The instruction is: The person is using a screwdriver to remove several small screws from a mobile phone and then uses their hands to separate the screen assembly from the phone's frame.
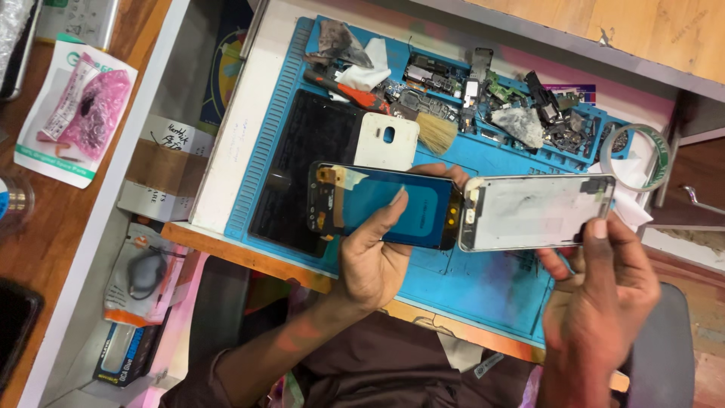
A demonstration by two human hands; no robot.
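While left hand (374, 253) grips screen (385, 205), right hand (604, 295) holds frame (538, 211).

Open blue mat (483, 283) beneath both hands; far edge crowded by phone parts (521, 102), brush (436, 132), tape roll (640, 155).

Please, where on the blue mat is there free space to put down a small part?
The blue mat is bare along its near side, below the phone screen in the left hand and the phone frame in the right hand. The far edge is crowded: brush, loose phone parts, tape roll.
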